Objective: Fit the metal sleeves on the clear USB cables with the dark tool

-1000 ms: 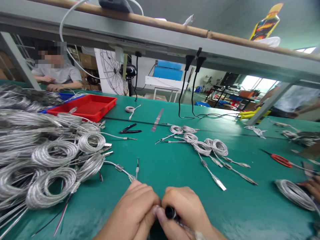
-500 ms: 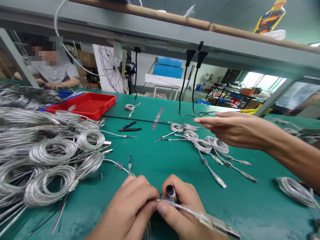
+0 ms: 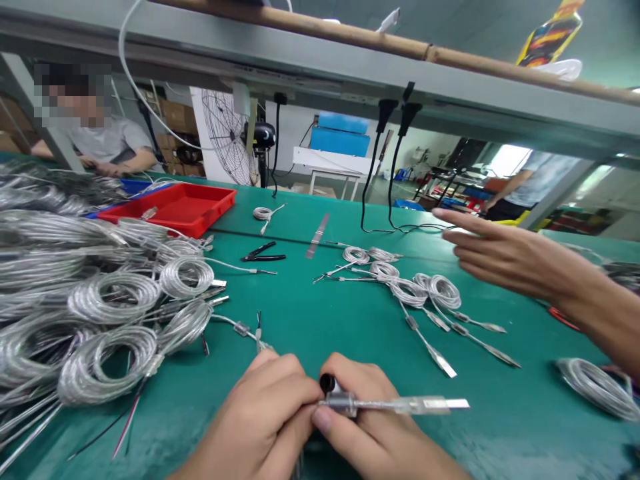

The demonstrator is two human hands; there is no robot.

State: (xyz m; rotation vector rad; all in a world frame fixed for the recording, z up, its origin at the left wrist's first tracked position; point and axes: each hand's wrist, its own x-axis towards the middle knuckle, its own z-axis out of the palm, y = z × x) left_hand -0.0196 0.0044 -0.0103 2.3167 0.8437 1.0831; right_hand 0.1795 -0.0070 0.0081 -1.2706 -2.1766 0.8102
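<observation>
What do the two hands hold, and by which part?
The right hand holds a USB cable by its bead, and a dark-ended tube; the left hand pinches beside the bead.

Clr USB cable, plug rightwd

silver-grey cable, plain green tabletop, red tray

Bare left hand, bare right hand
</observation>
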